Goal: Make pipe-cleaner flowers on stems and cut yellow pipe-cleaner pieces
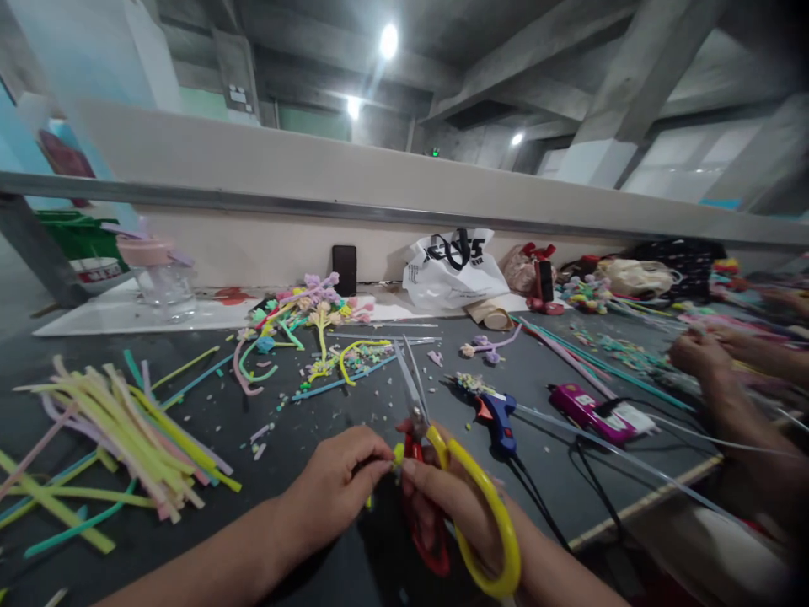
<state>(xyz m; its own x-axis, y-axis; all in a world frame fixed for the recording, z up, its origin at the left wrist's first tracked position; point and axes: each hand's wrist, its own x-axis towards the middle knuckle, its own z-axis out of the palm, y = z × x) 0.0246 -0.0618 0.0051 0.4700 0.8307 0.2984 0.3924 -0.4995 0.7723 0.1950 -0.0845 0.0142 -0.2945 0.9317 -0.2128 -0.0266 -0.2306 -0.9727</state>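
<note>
My left hand (338,485) is closed in a pinch on a small yellow pipe-cleaner piece (398,455) low in the middle of the view. My right hand (446,506) is closed around scissors (464,497) with one yellow and one red handle. Its fingertips also touch the yellow piece. The scissor blades (409,379) point up and away from me over the dark table (354,413). A blue hot glue gun (499,417) lies just right of the scissors.
A heap of yellow, pink and green pipe cleaners (120,438) lies at left. Finished pipe-cleaner flowers (313,312) sit mid-table. A pink glue gun (587,409), cables, a white bag (452,265) and a jar (161,274) are further off. Another person's hands (708,358) work at right.
</note>
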